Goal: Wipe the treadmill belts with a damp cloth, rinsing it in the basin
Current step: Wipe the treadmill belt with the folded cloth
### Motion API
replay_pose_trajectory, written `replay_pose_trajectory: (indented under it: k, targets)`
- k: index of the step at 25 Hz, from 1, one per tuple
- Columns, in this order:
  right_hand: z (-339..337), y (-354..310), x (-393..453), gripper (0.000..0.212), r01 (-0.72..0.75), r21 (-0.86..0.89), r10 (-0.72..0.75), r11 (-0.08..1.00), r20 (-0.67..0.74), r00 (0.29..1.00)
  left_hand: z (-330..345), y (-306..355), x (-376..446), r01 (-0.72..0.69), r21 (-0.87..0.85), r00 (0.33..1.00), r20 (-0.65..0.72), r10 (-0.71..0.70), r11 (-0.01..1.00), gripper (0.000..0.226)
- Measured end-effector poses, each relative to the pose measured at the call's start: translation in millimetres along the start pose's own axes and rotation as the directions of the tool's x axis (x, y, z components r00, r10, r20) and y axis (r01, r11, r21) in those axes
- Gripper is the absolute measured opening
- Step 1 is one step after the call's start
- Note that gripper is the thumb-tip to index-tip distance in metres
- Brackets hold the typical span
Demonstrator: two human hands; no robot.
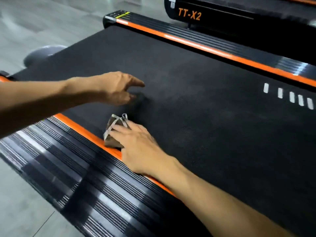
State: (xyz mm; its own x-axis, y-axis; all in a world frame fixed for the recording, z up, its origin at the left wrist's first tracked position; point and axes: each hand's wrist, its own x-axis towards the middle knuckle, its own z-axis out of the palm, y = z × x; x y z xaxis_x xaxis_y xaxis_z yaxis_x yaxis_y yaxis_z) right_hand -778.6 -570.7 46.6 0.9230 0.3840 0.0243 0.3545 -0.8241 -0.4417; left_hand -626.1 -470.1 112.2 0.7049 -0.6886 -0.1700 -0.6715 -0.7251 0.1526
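The black treadmill belt [196,103] fills the middle of the head view, running from lower right to upper left. A small folded grey-brown cloth [112,132] with a pale edge lies on the belt against the near orange side strip. My right hand [138,146] presses flat on the cloth, fingers spread over its right side. My left hand [118,88] hovers over the belt further up, fingers loosely apart and holding nothing. A grey basin [41,54] shows blurred on the floor beyond the belt's far left end.
Ribbed black side rails with orange strips [196,43] border the belt on both sides. A second treadmill marked TT-X2 [189,14] stands at the top right. White stripes [290,96] mark the belt at the right. Grey floor [34,17] lies to the left.
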Motion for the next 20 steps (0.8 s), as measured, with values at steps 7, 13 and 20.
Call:
replay_pose_trajectory:
  k: [7, 13, 20]
  targets:
    - [-44, 102, 8, 0.064, -0.037, -0.102, 0.028, 0.994, -0.084, 0.996, -5, 7, -18, 0.017, -0.069, 0.974, -0.226, -0.032, 0.997, 0.049]
    - [-116, 253, -17, 0.041, -0.582, -0.103, 0.527, 0.807, -0.319, 0.787, -3, 3, -27, 0.012, 0.138, 0.997, -0.073, -0.002, 0.990, 0.067]
    - [-47, 125, 23, 0.053, -0.270, -0.046, 0.255, 0.962, -0.211, 0.943, 24, -15, -37, -0.042, 0.177, 0.990, -0.125, 0.065, 0.983, 0.060]
